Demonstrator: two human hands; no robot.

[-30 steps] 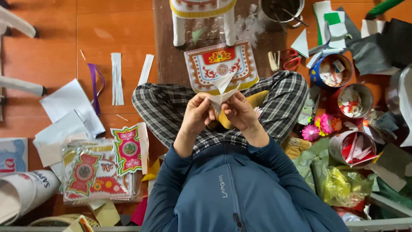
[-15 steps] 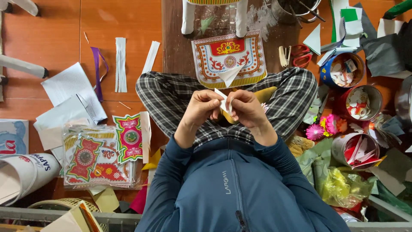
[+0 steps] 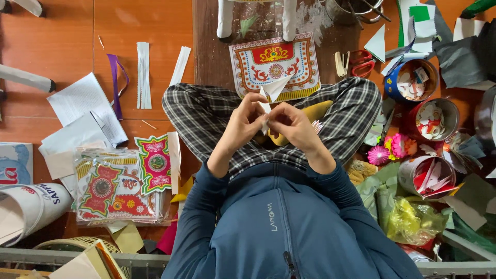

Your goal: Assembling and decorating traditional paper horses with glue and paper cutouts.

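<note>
left hand (image 3: 242,124) and right hand (image 3: 290,125): fingertips pressed together, pinching a small folded white paper piece (image 3: 273,88) above the lap. just beyond: printed red-and-gold sheet (image 3: 274,64); far right, red scissors (image 3: 361,61) and paper-scrap tins (image 3: 411,80). risk: thin paper may tear or crease crooked if pinched unevenly; a dropped piece could vanish among scraps.

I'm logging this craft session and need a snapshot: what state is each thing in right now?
White paper piece: folded, pinched by both hands.
Left hand: fingers closed on the paper.
Right hand: fingers closed on the paper.
Red scissors: lying on the floor, untouched.
Blue tub: open, holding scraps.
Printed sheets: stacked in a clear sleeve.
</note>
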